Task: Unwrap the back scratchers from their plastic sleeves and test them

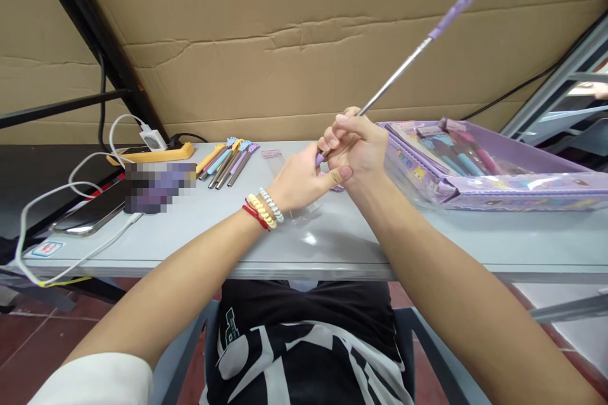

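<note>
A telescopic back scratcher (398, 74) stretches up and to the right from my hands, its silver rod drawn out and its purple grip at the far end. My right hand (358, 142) has its fingers curled around the rod. Closed on the purple near end is my left hand (301, 176), close against the right wrist; the scratcher's head is mostly hidden there. Beneath my hands lies a clear plastic bag (304, 215). Several collapsed back scratchers (228, 163) in yellow, blue and purple lie side by side left of my hands.
On the right stands an open purple box (522, 193) with several packaged scratchers (456, 152) inside. A phone (92, 209), white cables (71, 185) and a yellow power strip (166, 153) occupy the left. Cardboard (266, 31) walls off the back of the grey table (204, 243).
</note>
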A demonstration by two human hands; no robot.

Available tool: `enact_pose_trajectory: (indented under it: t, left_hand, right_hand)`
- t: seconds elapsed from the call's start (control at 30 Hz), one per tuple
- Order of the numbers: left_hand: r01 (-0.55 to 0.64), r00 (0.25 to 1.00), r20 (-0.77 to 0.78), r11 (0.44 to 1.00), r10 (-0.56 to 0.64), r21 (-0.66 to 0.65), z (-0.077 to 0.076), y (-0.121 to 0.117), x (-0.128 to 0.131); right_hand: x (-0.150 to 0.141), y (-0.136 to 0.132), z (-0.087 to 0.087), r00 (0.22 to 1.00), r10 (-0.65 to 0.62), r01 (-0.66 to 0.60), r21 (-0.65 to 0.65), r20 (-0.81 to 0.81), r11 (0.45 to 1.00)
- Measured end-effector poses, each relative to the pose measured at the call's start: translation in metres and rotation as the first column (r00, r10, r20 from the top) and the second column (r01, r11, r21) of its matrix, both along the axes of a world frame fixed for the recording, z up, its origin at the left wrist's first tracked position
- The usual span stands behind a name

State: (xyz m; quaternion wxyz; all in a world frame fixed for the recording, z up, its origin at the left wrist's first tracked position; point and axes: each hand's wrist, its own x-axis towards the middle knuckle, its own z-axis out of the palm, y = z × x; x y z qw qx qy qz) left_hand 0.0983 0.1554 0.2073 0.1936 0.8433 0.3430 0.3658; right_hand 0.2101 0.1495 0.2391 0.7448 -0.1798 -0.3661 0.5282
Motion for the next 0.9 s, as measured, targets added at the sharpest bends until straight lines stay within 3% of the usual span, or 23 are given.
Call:
enact_pose_trajectory:
  t: [0.17,0.37,0.47,0.57,0.7,0.8,0.9]
  left_hand:
    - [0.011,1.000,0.000,0.998,-0.011,-0.054,0.001,0.004,-0.001]
    - [0.025,1.000,0.005,0.994,-0.025,-0.105,-0.003,0.008,0.000]
    - [0.186,0.970,0.196,0.960,-0.145,-0.208,-0.005,0.010,0.003]
    - [0.415,0.870,0.395,0.871,-0.295,-0.262,-0.004,0.013,0.003]
    - [0.526,0.818,0.412,0.812,-0.401,-0.254,-0.005,0.017,0.002]
    - [0.517,0.824,0.367,0.839,-0.433,-0.170,-0.007,0.018,0.004]
    - [0.383,0.894,0.283,0.921,-0.349,-0.073,-0.009,0.014,0.007]
  right_hand:
    - [-0.001,0.006,-0.007,0.987,0.009,-0.002,-0.044,0.161,0.999]
    - [-0.004,0.009,-0.010,0.987,-0.052,0.050,0.013,0.155,0.999]
    - [-0.005,0.007,-0.008,0.985,-0.099,0.098,0.016,0.144,0.995]
    - [-0.006,0.006,-0.007,0.986,-0.090,0.089,0.009,0.144,0.996]
    - [-0.007,0.005,-0.006,0.984,-0.087,0.088,0.004,0.154,0.996]
    - [-0.007,0.004,-0.003,0.978,-0.125,0.131,-0.027,0.166,0.991]
    - [-0.005,0.001,0.003,0.970,-0.148,0.157,-0.032,0.195,0.987]
